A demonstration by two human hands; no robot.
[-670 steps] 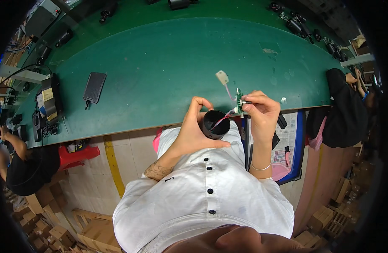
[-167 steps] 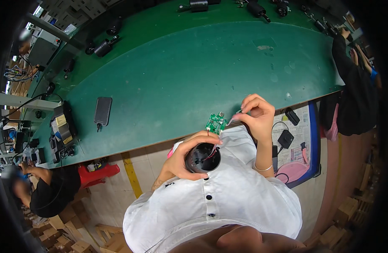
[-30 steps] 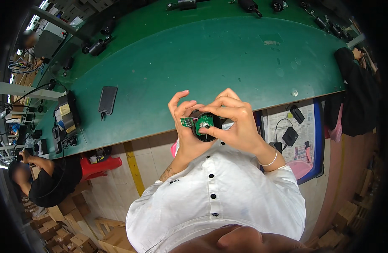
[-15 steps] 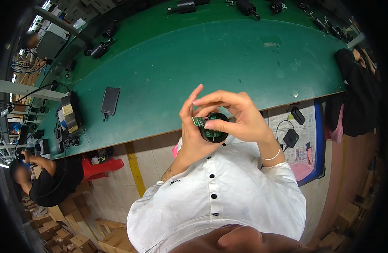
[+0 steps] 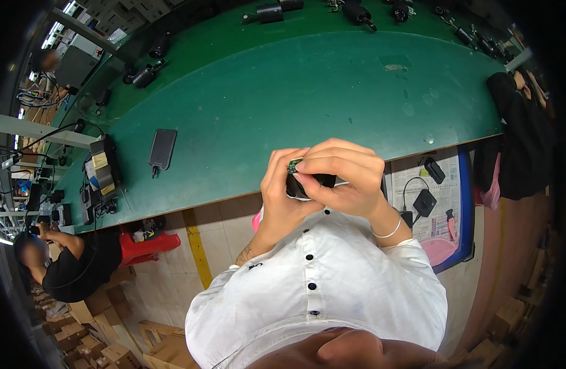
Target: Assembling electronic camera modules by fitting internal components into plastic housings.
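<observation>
Compared with 0.5 s ago, the small green board (image 5: pixel 293 165) is being pinched at the fingertips of the right hand (image 5: pixel 350 175) and is being held farther toward the far edge of the green surface (image 5: pixel 258 98). The fingers of the left hand (image 5: pixel 278 189), stretched toward that edge 0.5 s ago, are being drawn in close to the right fingertips. The opening of the black cup (image 5: pixel 295 188) is being covered more by the right hand, and the larger board, visible inside 0.5 s ago, is being hidden. Unlike 5.6 s ago, the cup is being held at the surface's near edge.
</observation>
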